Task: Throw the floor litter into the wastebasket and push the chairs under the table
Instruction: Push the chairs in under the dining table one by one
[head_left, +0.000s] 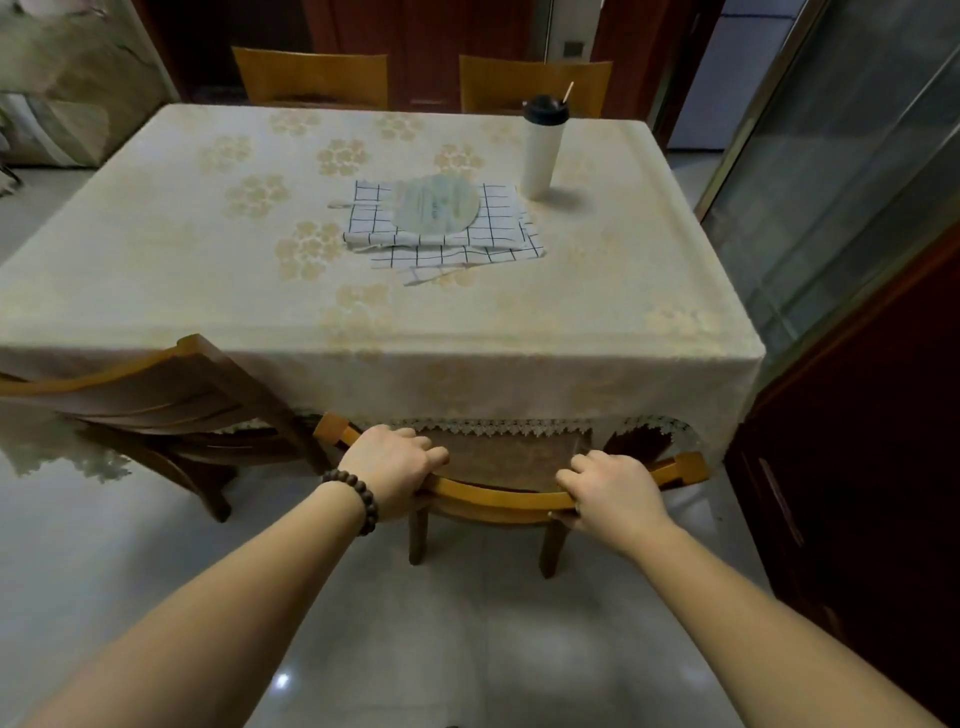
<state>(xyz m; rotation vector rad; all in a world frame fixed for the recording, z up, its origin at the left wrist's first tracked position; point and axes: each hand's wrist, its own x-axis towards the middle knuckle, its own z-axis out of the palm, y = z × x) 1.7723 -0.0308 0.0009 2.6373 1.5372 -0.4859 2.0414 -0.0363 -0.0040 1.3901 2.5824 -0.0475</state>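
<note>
Wooden top rail of the nearest chair (498, 500) is gripped by both hands, left hand (387, 470) and right hand (610, 491) curled over it; its seat sits partly under the table (208, 291). Left of it, another chair (171, 395) stands angled beside the tablecloth edge. Farther off, checked cloths (447, 244) and a white tumbler (542, 148) rest on top.

cream floral tablecloth (208, 249), black-checked white cloths (447, 249) (folded), honey-brown chair (498, 499).
</note>
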